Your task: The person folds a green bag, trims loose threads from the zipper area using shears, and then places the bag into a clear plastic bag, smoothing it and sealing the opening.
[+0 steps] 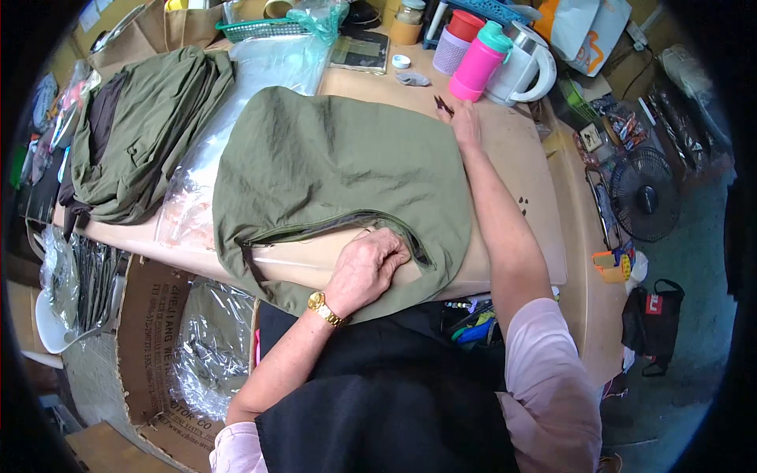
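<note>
An olive-green fabric bag (339, 158) lies spread over the table, with a curved opening edged by a dark zipper (315, 227). My left hand (369, 264), a gold watch on its wrist, rests within that opening beside the zipper's right end. Its fingers are curled in, and whatever they pinch is hidden. Past the bag's upper right corner, my right hand (464, 124) is closed round small dark thread snips (443, 106), whose points show beyond the fingers. The right forearm runs along the bag's right edge.
A stack of olive fabric pieces (150, 134) lies left, beside clear plastic sheets (268, 67). A pink bottle (479, 67) and a white kettle (520, 67) stand just beyond my right hand. Below left is a cardboard box (154, 347); a black fan (645, 193) is at right.
</note>
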Motion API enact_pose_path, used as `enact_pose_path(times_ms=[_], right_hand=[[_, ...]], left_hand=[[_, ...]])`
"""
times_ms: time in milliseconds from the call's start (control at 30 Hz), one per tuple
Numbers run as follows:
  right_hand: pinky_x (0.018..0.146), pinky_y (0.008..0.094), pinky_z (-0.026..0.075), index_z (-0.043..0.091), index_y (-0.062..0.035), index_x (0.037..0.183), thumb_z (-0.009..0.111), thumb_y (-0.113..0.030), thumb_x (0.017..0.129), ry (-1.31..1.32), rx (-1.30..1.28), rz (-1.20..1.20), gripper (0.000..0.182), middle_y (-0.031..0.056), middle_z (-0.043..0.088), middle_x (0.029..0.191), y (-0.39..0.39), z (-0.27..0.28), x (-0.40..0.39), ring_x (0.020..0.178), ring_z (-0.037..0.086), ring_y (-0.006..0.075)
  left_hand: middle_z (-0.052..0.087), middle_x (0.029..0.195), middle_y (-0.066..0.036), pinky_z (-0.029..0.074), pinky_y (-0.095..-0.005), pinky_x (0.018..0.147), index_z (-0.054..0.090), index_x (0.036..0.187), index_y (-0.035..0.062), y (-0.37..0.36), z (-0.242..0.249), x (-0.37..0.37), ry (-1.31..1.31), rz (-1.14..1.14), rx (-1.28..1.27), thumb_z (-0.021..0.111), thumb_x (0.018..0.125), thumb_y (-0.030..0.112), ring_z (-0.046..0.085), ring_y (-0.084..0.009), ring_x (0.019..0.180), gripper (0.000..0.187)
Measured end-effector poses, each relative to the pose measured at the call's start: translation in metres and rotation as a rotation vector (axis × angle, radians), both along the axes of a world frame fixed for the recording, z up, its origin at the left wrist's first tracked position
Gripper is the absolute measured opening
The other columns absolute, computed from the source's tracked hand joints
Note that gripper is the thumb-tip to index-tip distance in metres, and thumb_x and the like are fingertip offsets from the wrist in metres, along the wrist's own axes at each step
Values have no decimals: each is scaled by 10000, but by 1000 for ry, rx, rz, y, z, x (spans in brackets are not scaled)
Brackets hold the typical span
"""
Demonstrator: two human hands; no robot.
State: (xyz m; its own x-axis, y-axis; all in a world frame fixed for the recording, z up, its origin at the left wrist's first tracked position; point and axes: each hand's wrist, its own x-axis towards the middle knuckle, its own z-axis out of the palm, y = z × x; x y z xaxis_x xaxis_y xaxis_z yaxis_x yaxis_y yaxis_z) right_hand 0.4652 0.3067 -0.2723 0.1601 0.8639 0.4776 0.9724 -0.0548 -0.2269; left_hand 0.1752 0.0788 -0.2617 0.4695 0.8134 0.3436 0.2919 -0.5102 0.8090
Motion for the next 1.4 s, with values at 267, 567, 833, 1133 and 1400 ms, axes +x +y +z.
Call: enact_pose_path(times_ms=[267, 567, 833, 1133, 1400], right_hand=[[591, 269, 412, 611, -61, 1005, 479, -251, 1030, 547, -268, 168, 233, 22, 612, 796, -15, 17, 49, 665, 519, 96], [662, 301, 486, 619, -55, 1106, 674, -111, 907, 338, -483, 575, 215, -26, 534, 818, -256, 111, -79, 676, 563, 130], [657, 426, 514, 616, -94, 967, 690, -113, 831, -311, -394, 702, 156, 85, 575, 844, -277, 108, -103, 748, 655, 291], [646, 411, 520, 598, -53, 848, 640, -60, 774, -505, -419, 706, 86, 95, 595, 792, -276, 102, -116, 705, 674, 281], [661, 434, 508, 568, -51, 963, 667, -117, 818, -440, -428, 678, 187, 134, 628, 832, -277, 112, -107, 768, 672, 329]], left_hand=[[680, 944, -88, 502, -380, 794, 675, 811, 27, 3, -3, -6, -52, -52, 95, 724, 787, 45, 632, -291, 877, 58], [683, 950, -110, 482, -390, 817, 654, 784, 20, 6, -5, -11, -71, -107, 83, 706, 785, 45, 628, -310, 873, 58], [645, 862, -120, 471, -403, 793, 641, 768, 29, 4, -6, -10, -63, -64, 99, 712, 785, 70, 607, -314, 829, 84], [604, 805, -124, 462, -411, 760, 637, 757, 40, 4, -9, -11, -67, -91, 107, 715, 780, 74, 583, -322, 807, 88], [564, 770, -32, 452, -294, 744, 634, 780, 15, -4, 19, -48, -431, -301, -319, 683, 895, 104, 535, -135, 763, 154]])
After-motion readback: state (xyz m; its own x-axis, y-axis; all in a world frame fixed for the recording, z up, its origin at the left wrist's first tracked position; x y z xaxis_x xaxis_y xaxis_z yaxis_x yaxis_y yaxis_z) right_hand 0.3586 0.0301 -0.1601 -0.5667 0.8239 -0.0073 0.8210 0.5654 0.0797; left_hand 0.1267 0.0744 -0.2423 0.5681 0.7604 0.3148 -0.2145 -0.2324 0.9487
